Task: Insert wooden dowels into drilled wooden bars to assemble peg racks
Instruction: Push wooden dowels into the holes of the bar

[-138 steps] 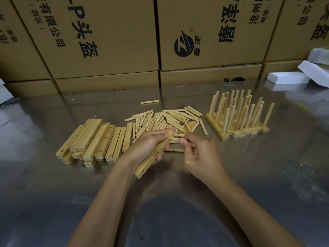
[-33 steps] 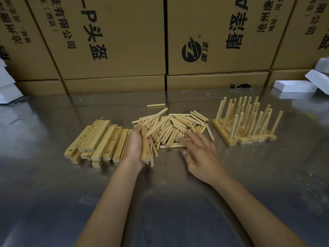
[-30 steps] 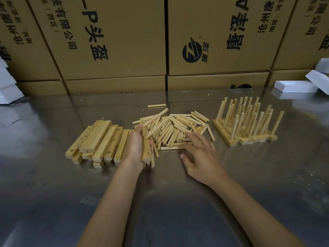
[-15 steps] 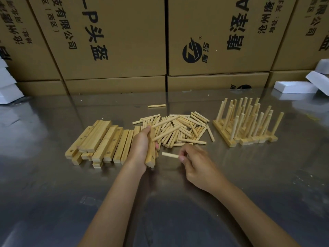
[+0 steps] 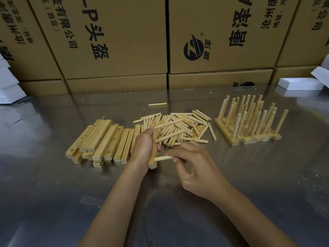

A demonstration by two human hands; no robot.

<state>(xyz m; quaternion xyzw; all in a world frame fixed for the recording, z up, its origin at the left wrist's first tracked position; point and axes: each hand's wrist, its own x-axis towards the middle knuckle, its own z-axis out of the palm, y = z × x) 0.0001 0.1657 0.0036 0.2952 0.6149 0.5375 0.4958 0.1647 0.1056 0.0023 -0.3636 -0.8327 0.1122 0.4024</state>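
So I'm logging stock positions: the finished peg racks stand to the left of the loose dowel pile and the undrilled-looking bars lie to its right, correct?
Reversed. In the head view the finished peg racks stand right of the loose dowel pile; the bars lie left.

1. The centre-left cardboard box (image 5: 106, 38) at the far side carries black rotated print: "P头盔", and smaller "有限公司 (西区)".
2. The centre-right cardboard box (image 5: 222, 32) bears a round black logo (image 5: 193, 50) and "唐泽", with "沧州" in smaller print.
3. Print on the outer boxes is cropped.

Cardboard boxes (image 5: 114, 38) behind steel-looking table (image 5: 53, 193).
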